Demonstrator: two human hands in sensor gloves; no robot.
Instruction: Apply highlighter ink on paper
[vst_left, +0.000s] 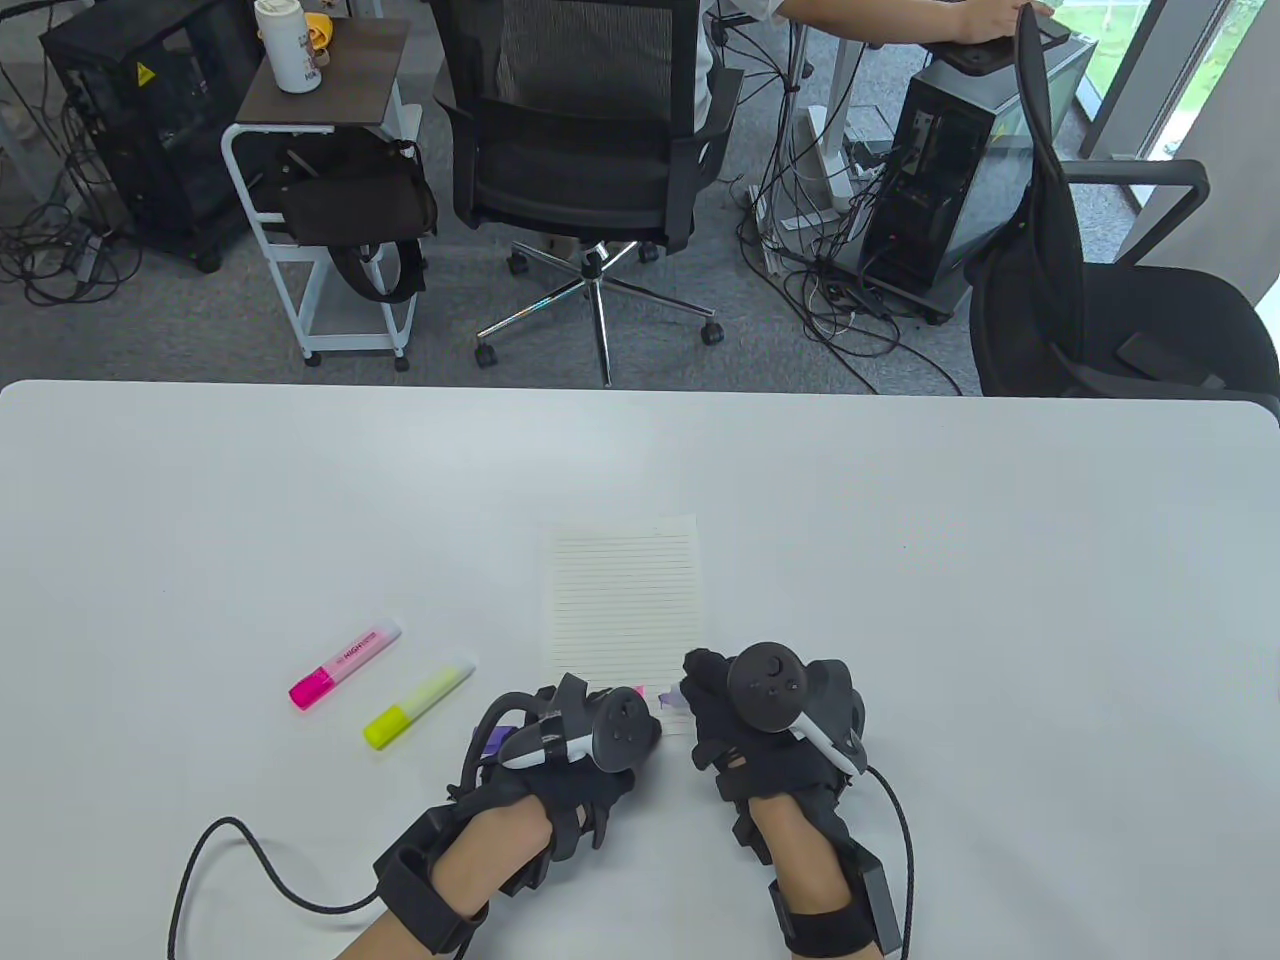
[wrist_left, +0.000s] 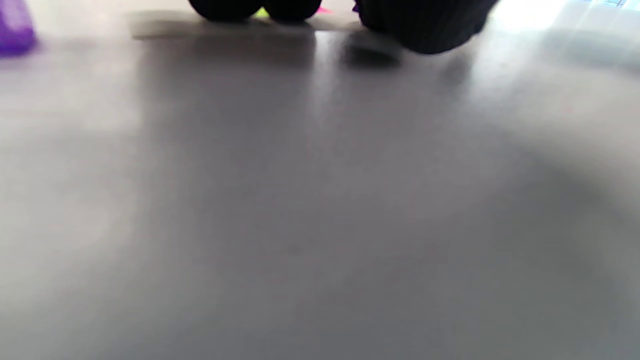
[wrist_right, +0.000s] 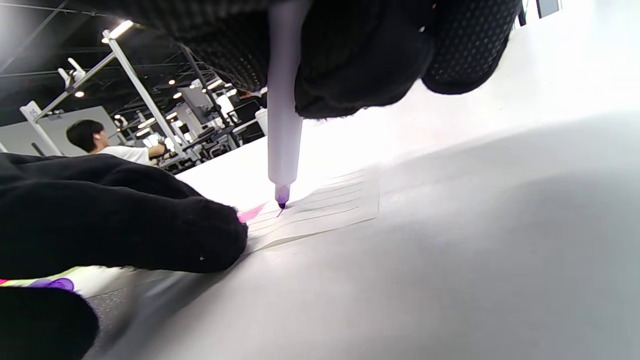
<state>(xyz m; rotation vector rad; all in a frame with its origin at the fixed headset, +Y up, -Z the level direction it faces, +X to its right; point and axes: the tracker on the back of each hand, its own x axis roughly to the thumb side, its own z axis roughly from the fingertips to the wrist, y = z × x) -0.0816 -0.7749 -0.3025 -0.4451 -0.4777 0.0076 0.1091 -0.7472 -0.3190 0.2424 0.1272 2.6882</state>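
Upright in the right hand (wrist_right: 350, 55), the purple highlighter (wrist_right: 283, 125) touches its tip to the lined paper (vst_left: 625, 600) on the bench (vst_left: 1000, 600). Left hand (vst_left: 560, 750) presses the paper's near edge, apparently steadying it; its grip is obscured.

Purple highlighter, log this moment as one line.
right hand: holds purple highlighter | tip: on paper | left hand: rests on paper's near edge

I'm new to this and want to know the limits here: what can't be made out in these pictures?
- Table view: near edge of the paper, hidden by both hands.
- Left wrist view: blurred; purple object cut off by the edge.
- Right wrist view: purple highlighter, upper barrel hidden by right hand.
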